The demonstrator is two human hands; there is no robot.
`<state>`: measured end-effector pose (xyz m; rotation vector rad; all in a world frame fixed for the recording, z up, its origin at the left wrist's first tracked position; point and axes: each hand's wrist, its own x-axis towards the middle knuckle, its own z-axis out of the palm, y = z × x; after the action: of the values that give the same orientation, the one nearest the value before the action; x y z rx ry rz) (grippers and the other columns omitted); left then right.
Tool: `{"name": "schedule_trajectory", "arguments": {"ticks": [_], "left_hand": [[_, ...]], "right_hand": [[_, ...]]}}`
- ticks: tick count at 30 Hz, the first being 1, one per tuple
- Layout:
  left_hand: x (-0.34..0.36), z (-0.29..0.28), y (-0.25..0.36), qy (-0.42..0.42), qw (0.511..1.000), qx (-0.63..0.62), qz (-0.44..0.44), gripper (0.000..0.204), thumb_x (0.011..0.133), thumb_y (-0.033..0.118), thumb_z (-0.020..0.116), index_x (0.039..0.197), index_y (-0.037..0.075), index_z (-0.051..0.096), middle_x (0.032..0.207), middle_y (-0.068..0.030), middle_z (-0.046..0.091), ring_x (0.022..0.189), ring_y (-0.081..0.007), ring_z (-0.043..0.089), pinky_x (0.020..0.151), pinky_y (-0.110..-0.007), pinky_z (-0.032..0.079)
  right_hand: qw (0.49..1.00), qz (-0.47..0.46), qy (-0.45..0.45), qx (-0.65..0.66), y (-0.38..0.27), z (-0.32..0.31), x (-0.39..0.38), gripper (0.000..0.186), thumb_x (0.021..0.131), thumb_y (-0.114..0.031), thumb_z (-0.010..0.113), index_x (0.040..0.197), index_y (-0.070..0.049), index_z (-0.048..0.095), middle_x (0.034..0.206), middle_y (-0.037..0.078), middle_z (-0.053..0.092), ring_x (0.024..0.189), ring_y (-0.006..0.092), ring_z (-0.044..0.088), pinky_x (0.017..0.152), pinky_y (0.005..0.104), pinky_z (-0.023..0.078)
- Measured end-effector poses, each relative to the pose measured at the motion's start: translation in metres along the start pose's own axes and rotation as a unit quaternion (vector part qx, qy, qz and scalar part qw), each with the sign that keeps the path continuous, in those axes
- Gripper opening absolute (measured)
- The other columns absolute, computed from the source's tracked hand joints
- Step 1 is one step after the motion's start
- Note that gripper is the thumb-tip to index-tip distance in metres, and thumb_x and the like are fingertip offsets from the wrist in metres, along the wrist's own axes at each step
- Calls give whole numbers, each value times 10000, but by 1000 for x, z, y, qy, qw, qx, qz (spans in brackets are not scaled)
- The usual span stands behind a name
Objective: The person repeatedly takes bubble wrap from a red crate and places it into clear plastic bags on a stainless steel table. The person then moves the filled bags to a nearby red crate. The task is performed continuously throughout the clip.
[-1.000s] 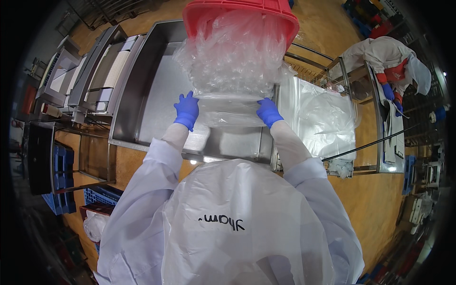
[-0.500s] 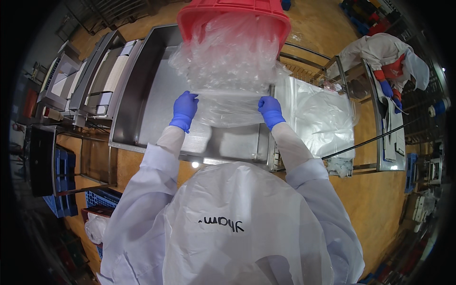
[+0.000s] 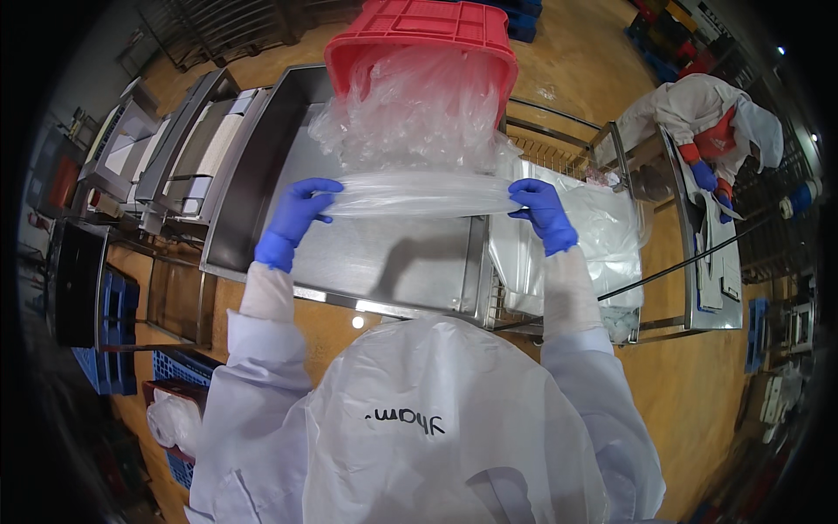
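My left hand (image 3: pixel 301 214) and my right hand (image 3: pixel 541 212), both in blue gloves, pinch opposite ends of a clear plastic bag or film (image 3: pixel 419 194), drawn out into a long horizontal strip. It spans the stainless steel trough (image 3: pixel 349 266), whose bare bottom shows beneath it. Just beyond the strip, a loose heap of crumpled clear plastic (image 3: pixel 406 118) spills from a tipped red crate (image 3: pixel 419 22). To the right of the trough, white translucent plastic sheets (image 3: pixel 594 244) lie piled on a wire rack.
Steel equipment (image 3: pixel 188 148) stands left of the trough, with a low steel stand (image 3: pixel 170 293) and blue crates (image 3: pixel 118 367) nearer. At the right a co-worker (image 3: pixel 716 118) bends over a steel table (image 3: pixel 733 323) holding papers. A dark rod (image 3: pixel 663 275) crosses toward the rack.
My hands have moved apart, widening and tightening the plastic into a narrower strip. The red crate and trough appear lower in the view. The co-worker stays bent over the table.
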<state>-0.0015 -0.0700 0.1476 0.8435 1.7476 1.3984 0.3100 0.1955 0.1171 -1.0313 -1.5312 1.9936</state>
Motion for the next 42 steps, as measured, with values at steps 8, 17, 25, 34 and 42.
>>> {"name": "schedule_trajectory", "arguments": {"ticks": [8, 17, 25, 34, 42], "left_hand": [[-15, -26, -16, 189, 906, 324, 195, 348, 726, 228, 690, 1038, 92, 619, 1140, -154, 530, 972, -248, 533, 783, -359, 464], [43, 186, 26, 162, 682, 641, 313, 798, 701, 206, 632, 1379, 179, 214, 1227, -206, 415, 988, -334, 522, 1001, -566, 190], [-45, 13, -26, 39, 805, 572, 153, 729, 723, -8, 496, 1378, 171, 228, 767, -148, 571, 681, -277, 584, 656, -383, 459], [-88, -112, -7, 3, 985, 123, -119, 703, 672, -34, 442, 1346, 130, 329, 776, -44, 574, 611, -103, 516, 555, -247, 449], [51, -74, -7, -65, 987, 146, -16, 652, 705, 128, 589, 1304, 47, 344, 984, -148, 581, 854, -229, 569, 757, -321, 453]], "right_hand": [[990, -55, -99, -87, -36, 13, -3, 167, 719, -34, 651, 885, -12, 649, 836, 53, 626, 771, 136, 590, 683, 264, 503], [974, -93, -133, -156, -35, 63, 43, 178, 698, -24, 651, 875, -16, 655, 835, 47, 631, 742, 114, 580, 659, 249, 474], [965, -43, -174, -191, -74, 87, 89, 260, 711, -49, 651, 969, -27, 627, 907, 45, 612, 817, 141, 578, 718, 258, 477], [528, -503, -59, -681, -112, 223, 154, 598, 667, -78, 641, 1228, -183, 463, 1293, 100, 394, 1236, 309, 319, 999, 397, 294], [671, -222, 169, -687, -64, 165, 176, 428, 748, -185, 564, 1158, -100, 477, 1142, 171, 481, 989, 342, 516, 816, 428, 436]]}}
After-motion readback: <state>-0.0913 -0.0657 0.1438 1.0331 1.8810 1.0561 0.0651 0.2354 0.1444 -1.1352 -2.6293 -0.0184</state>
